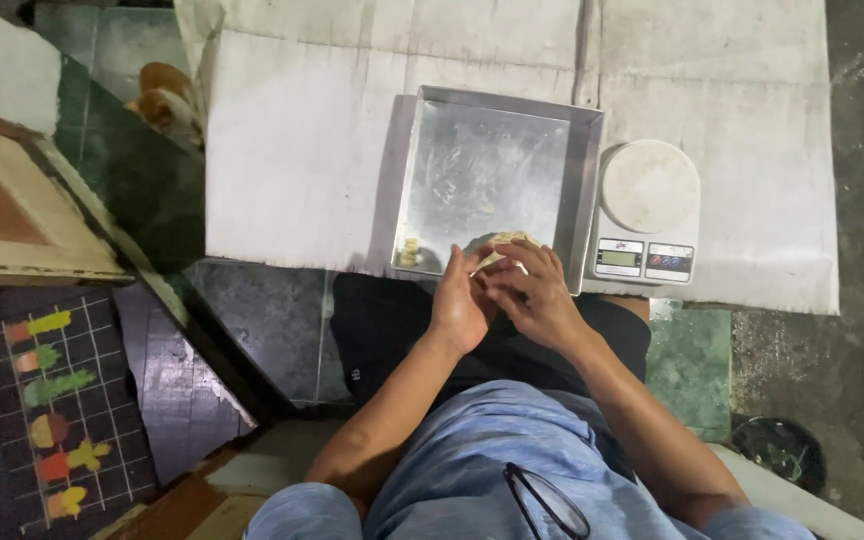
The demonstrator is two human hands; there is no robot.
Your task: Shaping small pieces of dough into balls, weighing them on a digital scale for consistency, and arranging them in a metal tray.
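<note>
left hand (459,305): fingers curled, pinching the near-left edge of the dough (502,243); thumb side faces the right hand.
right hand (532,290): fingers bent over the dough from the right, closed on it; fingertips point toward the left hand.
hands: touching or almost touching, held together over the near edge of the tray (582,170).
dough: pale flat piece, mostly hidden by the fingers; only its top edge shows, just above the tray's near rim, right of centre.
tray: square metal, shallow, sits on white paper (292,150); inside mostly bare and shiny.
small pieces (410,252): a short stack of yellowish bits in the tray's near-left corner, well apart from the hands.
scale (647,215): white kitchen scale, round platter, touching or just beside the tray's right side; platter bare.
paper: covers the floor under tray and scale, creased.
lap: dark cloth (382,320) under the forearms, blue shirt below; glasses (547,500) hang at the shirt front.
left side: cat (167,100) lying on dark tiles near the paper's far-left corner; patterned mat (62,410) with coloured shapes at near left.
near right: dark round bowl (780,450) on the floor.
</note>
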